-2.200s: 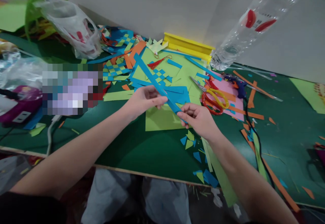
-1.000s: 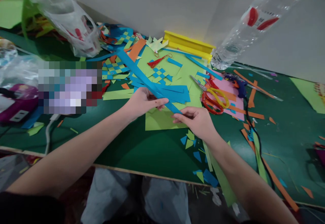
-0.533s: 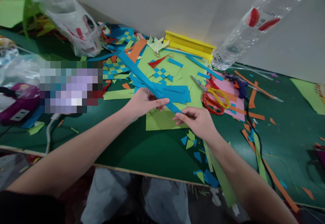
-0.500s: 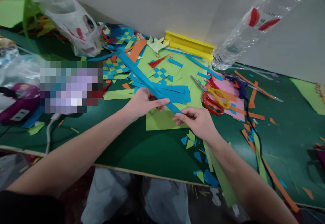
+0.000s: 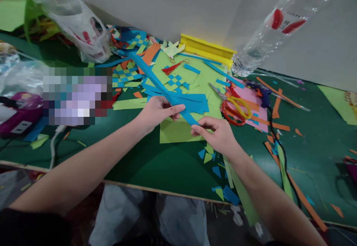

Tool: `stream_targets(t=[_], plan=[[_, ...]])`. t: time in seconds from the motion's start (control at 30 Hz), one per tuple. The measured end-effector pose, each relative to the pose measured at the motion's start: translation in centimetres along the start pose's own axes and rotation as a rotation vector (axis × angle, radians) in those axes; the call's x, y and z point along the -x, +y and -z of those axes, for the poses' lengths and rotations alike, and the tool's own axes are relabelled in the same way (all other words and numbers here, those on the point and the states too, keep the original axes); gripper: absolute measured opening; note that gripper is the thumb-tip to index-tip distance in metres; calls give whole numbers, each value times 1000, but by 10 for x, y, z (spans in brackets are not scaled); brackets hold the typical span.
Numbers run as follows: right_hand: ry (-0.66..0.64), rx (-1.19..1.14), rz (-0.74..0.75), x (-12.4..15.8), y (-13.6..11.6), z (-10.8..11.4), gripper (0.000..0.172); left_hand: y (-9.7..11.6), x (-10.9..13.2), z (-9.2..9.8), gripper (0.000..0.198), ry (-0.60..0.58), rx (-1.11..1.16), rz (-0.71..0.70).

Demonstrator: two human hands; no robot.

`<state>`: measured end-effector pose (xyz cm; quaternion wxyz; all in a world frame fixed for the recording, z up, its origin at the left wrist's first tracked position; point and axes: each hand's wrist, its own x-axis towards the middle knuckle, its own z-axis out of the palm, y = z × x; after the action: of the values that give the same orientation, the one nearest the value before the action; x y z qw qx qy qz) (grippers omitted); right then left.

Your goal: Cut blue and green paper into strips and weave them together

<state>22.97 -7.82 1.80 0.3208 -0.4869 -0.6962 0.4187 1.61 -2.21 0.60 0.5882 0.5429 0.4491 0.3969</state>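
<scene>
A long blue paper strip [image 5: 152,75] slants from the upper left down toward me, held above the table. My left hand [image 5: 162,112] pinches it near its lower part, thumb on top. At the strip's near end, my right hand [image 5: 212,131] grips it between thumb and fingers. Beneath lie more blue paper strips [image 5: 197,104] on light green sheets [image 5: 178,132]. Just beyond is a small blue-and-green woven paper piece [image 5: 175,82] with a red tassel [image 5: 171,68] behind it. Scissors [image 5: 235,106] with red and yellow handles rest right of my right hand.
A clear plastic bottle [image 5: 276,26] leans at the back right, beside a yellow plastic channel [image 5: 208,48]. A plastic bag with a cup [image 5: 80,30] stands back left. A black cable [image 5: 279,141] crosses the right side among orange strips. Paper scraps [image 5: 208,155] lie near the front edge.
Both hands stay on the blue strip in nearly the same place. The strip's near part looks slightly flatter and wider between the hands.
</scene>
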Motion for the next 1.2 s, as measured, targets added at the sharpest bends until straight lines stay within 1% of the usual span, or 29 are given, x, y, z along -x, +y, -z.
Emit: stream_targets(t=[0.07, 0.13, 0.3, 0.4, 0.5, 0.57, 0.63, 0.73, 0.87, 0.93, 1.03, 1.1, 1.2], plan=[[-18, 12, 29, 0, -2, 0, 28, 1, 1, -1, 33, 17, 35, 37], [-43, 25, 27, -1, -2, 0, 28, 2, 1, -1, 34, 7, 31, 53], [-96, 104, -22, -4, 4, -1, 24, 0, 3, 1, 27, -49, -128, 9], [-99, 148, -25, -5, 8, -6, 30, 2, 4, -1, 27, -61, -206, 6], [-113, 82, -66, -6, 6, -13, 32, 6, 6, -4, 29, -89, -278, 36], [-124, 1, -114, -8, 2, -17, 30, 10, 7, -6, 31, -110, -277, 48], [-121, -55, -142, -12, -6, -18, 27, 11, 7, -6, 34, -99, -250, 58], [-113, -112, -152, -19, -18, -18, 26, 11, 6, -4, 36, -53, -154, 78], [-154, -188, -184, -25, -26, -16, 31, 8, 0, 4, 39, 8, 97, 41], [-180, -189, -183, -25, -24, -15, 32, 7, -4, 11, 40, 88, 220, 22], [-222, -144, -177, -22, -19, -11, 31, 9, -11, 22, 37, 238, 353, 15], [-242, -74, -169, -19, -16, -7, 31, 11, -15, 29, 34, 320, 398, -2], [-248, 50, -150, -15, -13, 0, 32, 11, -22, 41, 29, 431, 430, -65]])
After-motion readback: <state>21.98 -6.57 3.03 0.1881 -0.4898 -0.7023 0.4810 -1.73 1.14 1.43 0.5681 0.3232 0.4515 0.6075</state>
